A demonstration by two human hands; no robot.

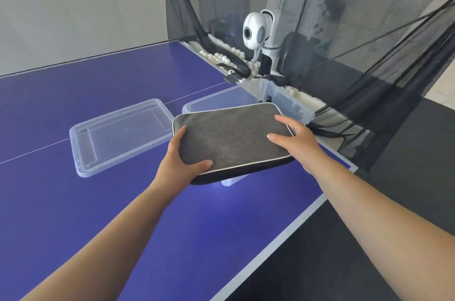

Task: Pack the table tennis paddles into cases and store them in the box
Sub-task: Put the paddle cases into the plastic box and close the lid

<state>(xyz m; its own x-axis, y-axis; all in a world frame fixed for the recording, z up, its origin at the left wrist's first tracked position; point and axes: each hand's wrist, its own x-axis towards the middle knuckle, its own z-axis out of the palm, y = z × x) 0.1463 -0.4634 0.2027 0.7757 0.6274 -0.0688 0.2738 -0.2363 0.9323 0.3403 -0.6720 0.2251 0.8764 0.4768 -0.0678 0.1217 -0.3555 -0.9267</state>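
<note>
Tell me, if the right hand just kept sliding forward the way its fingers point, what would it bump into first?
Probably nothing beyond the grey case it already rests on: the right hand points up-left across the case top. Past that edge lies the clear box, though depth is hard to judge.

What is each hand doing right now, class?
Left hand: grips the near-left corner of the grey paddle case.
Right hand: rests on the case's right edge, fingers fairly straight.
</note>
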